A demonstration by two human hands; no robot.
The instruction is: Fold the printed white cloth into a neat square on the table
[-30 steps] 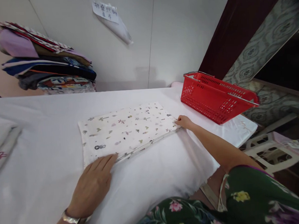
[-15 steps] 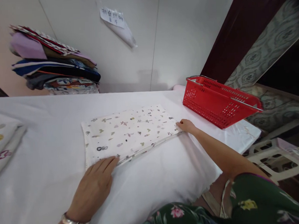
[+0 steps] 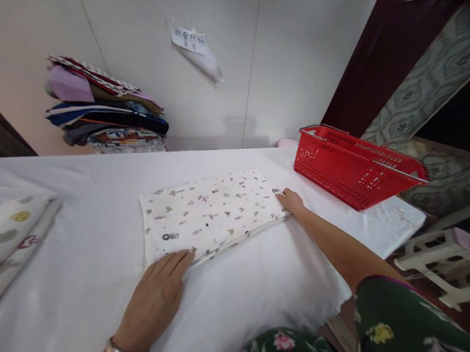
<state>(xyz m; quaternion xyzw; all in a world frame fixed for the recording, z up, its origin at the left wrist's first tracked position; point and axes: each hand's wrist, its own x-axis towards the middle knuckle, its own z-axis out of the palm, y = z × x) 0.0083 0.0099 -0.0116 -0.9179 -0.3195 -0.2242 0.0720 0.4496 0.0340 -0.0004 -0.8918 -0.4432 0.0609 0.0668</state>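
Observation:
A white cloth (image 3: 213,214) with small printed figures lies folded into a long rectangle on the white-covered table (image 3: 241,296). My left hand (image 3: 157,282), a silver band at its wrist, rests flat over the cloth's near left corner, with fingers stretched out and tips on the fabric. At the opposite end, my right hand (image 3: 293,201) grips the cloth's right edge between thumb and fingers; the fingertips under the fabric are partly hidden. Layered folds show along the near edge between both hands.
Another folded printed cloth (image 3: 13,235) lies at the left. A stack of folded fabrics (image 3: 107,106) stands behind the table's far edge. On the right sits a red plastic basket (image 3: 356,169) with metal handles, and a white stool (image 3: 448,262) stands beyond the table's corner.
The whole view has shifted, so things appear slightly farther right and lower. Both hands keep about the same places on the cloth, whose folded shape looks unchanged.

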